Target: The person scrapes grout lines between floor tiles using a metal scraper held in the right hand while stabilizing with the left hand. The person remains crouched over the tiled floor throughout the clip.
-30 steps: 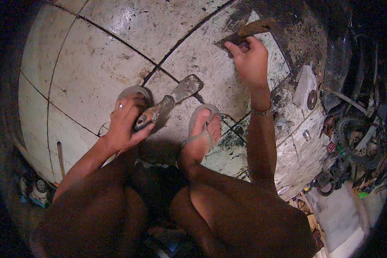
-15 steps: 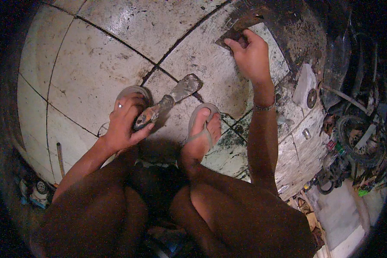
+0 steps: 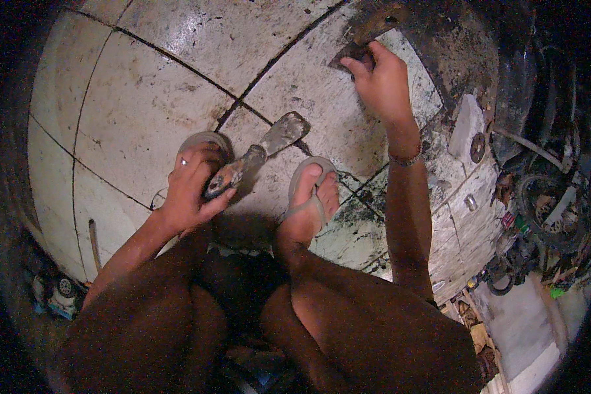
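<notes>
My left hand, with a ring on one finger, is closed round the worn handle of a putty knife. Its grimy blade points up and right over the tiles, between my sandalled feet. At the upper right, my right hand pinches the near end of a dark, rusty flat metal plate between thumb and fingers. A round hole shows near the plate's far end. The plate lies at the border of a white tile and a dark dirty patch; my fingers hide part of it.
Stained white floor tiles with black joints spread around me. To the right are a whitish block, a dark disc, a small metal cylinder and a wheel among clutter. A toy car stands at lower left.
The rusty plate's far end has swung up and shows more of its face, with the hole visible. My right hand has shifted very slightly; my left hand and the putty knife stay put.
</notes>
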Demonstrator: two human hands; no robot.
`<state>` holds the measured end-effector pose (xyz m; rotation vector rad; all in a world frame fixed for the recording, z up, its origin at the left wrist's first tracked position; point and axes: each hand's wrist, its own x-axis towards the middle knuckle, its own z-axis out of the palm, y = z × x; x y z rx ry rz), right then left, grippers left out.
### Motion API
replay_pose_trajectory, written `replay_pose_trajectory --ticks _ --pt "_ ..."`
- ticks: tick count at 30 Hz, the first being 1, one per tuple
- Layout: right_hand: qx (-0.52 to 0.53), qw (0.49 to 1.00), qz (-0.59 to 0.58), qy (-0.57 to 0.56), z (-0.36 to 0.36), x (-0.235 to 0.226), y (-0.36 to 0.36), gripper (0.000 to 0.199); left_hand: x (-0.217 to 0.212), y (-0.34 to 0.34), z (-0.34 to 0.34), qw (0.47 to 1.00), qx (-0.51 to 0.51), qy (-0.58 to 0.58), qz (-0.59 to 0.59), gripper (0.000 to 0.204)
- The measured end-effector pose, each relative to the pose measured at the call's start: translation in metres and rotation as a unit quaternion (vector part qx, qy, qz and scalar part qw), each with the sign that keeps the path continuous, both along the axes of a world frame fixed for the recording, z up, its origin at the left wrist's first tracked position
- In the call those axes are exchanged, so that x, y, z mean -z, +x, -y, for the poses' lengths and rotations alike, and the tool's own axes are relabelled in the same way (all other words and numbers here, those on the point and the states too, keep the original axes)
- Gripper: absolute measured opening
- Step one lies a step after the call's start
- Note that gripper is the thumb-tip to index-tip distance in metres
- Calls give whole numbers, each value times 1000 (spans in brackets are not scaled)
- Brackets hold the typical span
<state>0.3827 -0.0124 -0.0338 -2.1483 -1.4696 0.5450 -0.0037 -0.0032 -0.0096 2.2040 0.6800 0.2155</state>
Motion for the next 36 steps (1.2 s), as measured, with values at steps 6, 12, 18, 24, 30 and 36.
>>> replay_pose_trajectory --ticks 6,12,18,24,30,36 --pt "-18 999 36 25 -2 2 0 32 -2 0 1 1000 -9 -10 -8 40" --pt "-12 998 56 6 -3 6 9 33 -2 1 0 1000 0 -11 -11 42" --pt "7 997 55 47 -3 10 5 32 0 1 1 1000 -6 -5 -3 43" --pt "9 1000 -10 23 -7 4 2 35 1 0 1 1000 -8 1 1 41" --pt "15 998 63 -22 -6 -2 2 39 1 1 1 1000 -8 16 13 40" --pt "12 998 20 -53 -3 -4 -4 46 1 -1 1 1000 -5 -4 -6 40"
